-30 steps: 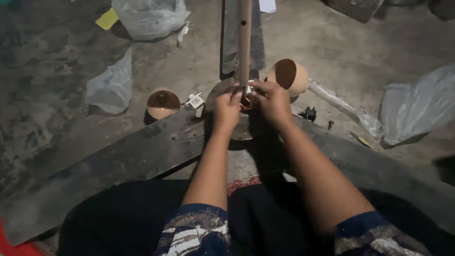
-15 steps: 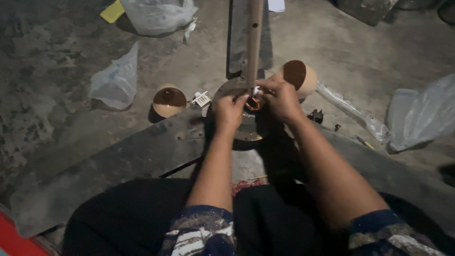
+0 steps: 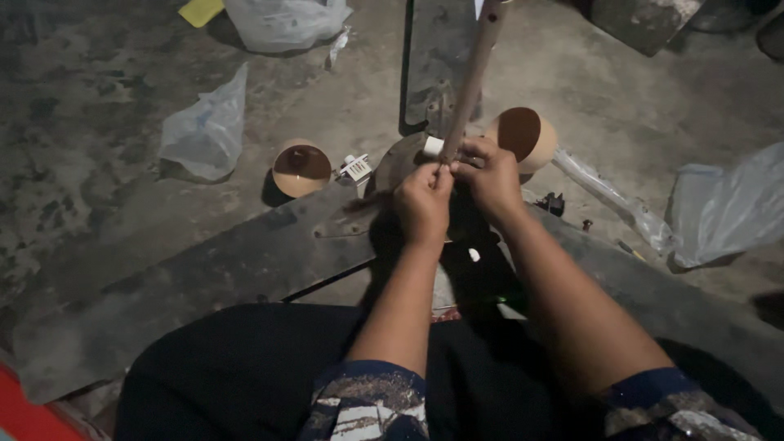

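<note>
Head view looks straight down at my two hands meeting over the concrete floor (image 3: pixel 98 188). My left hand (image 3: pixel 423 204) is curled narrow, its fingertips pinched on something small and pale at the base of the wooden stick (image 3: pixel 474 82), though the thing itself is too small and dim for me to make out. My right hand (image 3: pixel 490 175) is closed around the same spot from the other side, fingers bent over the joint. The stick rises away from my hands toward the top of the picture, slim, light brown, with a small dark hole near its upper end. Just beside its lower end sits a short white piece (image 3: pixel 432 146), touching the stick or very near it; I cannot tell which.

As I judge it, the work at the base of the stick is under way and not finished: both hands are on the joint and nothing there looks set down or let go. Two round shell halves lie untouched, one cup (image 3: pixel 300 169) open side up to my left with a dark brown inside, the other shell (image 3: pixel 524 137) tilted just beyond my right hand. Between the cup and my hands lies a small white packet (image 3: pixel 356 167). Clear plastic bags lie about, one (image 3: pixel 204 131) at the left and another (image 3: pixel 727 204) at the right. A dark flat plank (image 3: pixel 204 278) crosses in front of my lap
</note>
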